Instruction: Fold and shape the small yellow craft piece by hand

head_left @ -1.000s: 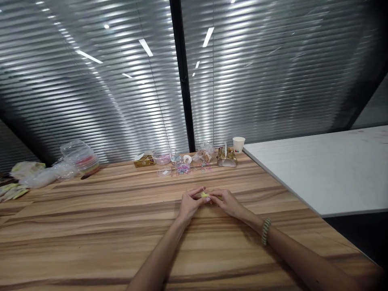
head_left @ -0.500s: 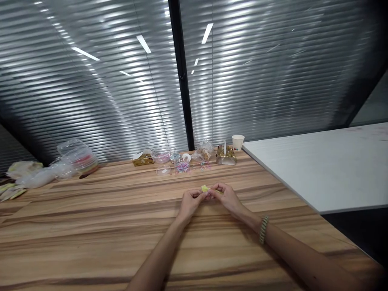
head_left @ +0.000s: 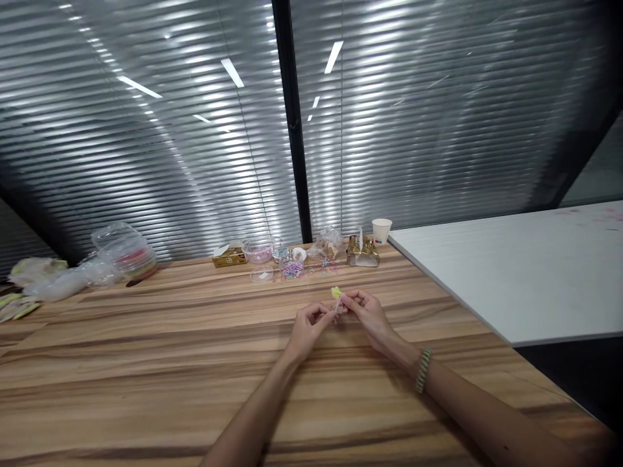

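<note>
Over the middle of the wooden table (head_left: 146, 363), my left hand (head_left: 307, 327) and my right hand (head_left: 368, 314) meet at the fingertips. Between them sits a small yellow-green piece (head_left: 335, 293) on a thin pale stem, sticking up above the fingers. My right hand pinches the stem just below the yellow top. The fingertips of my left hand pinch its lower end. The piece is too small to tell what it is. A beaded bracelet (head_left: 423, 370) is on my right wrist.
Along the far edge by the window blinds lie a gold box (head_left: 230, 258), clear tubs with coloured bits (head_left: 292, 267), a gold foil bag (head_left: 363, 251) and a paper cup (head_left: 381, 230). Plastic bags and a lidded container (head_left: 127, 254) sit far left. A white table (head_left: 525, 272) adjoins on the right.
Both hands have lifted slightly and moved away from me. The yellow piece has turned from lying between the fingers to standing upright above them.
</note>
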A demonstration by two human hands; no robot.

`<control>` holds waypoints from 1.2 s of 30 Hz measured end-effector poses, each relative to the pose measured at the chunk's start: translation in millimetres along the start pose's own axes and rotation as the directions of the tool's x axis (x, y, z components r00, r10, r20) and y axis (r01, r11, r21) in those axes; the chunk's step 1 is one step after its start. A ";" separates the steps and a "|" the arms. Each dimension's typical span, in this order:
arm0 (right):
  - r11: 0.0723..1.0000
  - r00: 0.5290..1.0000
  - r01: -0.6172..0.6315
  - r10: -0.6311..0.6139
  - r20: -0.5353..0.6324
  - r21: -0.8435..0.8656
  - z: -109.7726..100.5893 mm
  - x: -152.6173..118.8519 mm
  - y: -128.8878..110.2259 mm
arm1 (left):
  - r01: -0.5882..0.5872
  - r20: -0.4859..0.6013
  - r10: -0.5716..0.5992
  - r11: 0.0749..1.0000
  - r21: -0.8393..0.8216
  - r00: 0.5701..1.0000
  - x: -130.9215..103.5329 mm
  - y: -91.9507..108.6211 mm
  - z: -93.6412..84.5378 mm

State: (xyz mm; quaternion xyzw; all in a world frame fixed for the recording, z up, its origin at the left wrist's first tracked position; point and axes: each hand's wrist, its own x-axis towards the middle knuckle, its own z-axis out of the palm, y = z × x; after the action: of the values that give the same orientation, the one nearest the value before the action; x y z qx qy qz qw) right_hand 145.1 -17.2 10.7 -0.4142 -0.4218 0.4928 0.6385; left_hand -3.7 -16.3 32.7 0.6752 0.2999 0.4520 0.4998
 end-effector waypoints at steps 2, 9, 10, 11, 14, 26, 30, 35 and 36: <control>0.993 0.995 -0.073 0.066 0.081 0.088 2.0 -3.7 -2.7 | 0.109 0.017 -0.107 0.986 -0.126 0.994 2.6 -6.0 -0.5; 0.994 0.817 -0.029 0.083 0.570 -0.103 -2.9 -4.7 -11.4 | 0.336 0.112 -0.322 0.819 -0.465 0.940 5.7 -15.9 -0.2; 0.985 0.794 0.039 0.072 0.603 -0.169 -5.5 -3.0 -12.7 | 0.352 0.104 -0.345 0.810 -0.469 0.933 5.5 -16.3 -1.0; 0.965 0.780 0.117 0.057 0.623 -0.235 -8.1 -1.3 -14.0 | 0.359 0.084 -0.364 0.809 -0.466 0.928 5.5 -16.7 -2.0; 0.831 0.791 0.353 -0.019 0.612 -0.429 -14.1 1.9 -17.2 | 0.345 -0.020 -0.385 0.847 -0.404 0.923 5.9 -17.7 -5.1; 0.623 0.881 0.452 -0.198 0.430 -0.638 -2.9 -7.4 -20.8 | -0.169 -0.080 0.242 0.847 0.505 0.967 0.1 -3.8 -4.7; 0.621 0.900 0.422 -0.203 0.385 -0.660 -1.6 -7.3 -21.1 | -0.231 0.004 0.296 0.735 0.638 0.955 -1.7 -3.1 -4.9; 0.849 0.953 0.255 -0.140 0.268 -0.462 5.1 -8.2 -16.4 | -0.175 -0.081 0.274 0.787 0.592 0.958 -5.7 -6.8 0.3; 0.912 0.964 0.181 -0.091 0.248 -0.368 6.8 -8.6 -15.6 | -0.130 -0.152 0.235 0.855 0.502 0.960 -6.0 -7.9 2.8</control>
State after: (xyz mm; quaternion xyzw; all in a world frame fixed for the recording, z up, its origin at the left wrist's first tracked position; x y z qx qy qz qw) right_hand 141.7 -27.6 26.3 -0.4430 -0.6087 0.3975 0.5246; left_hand -3.3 -20.1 23.1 0.7538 0.3886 0.4752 0.2344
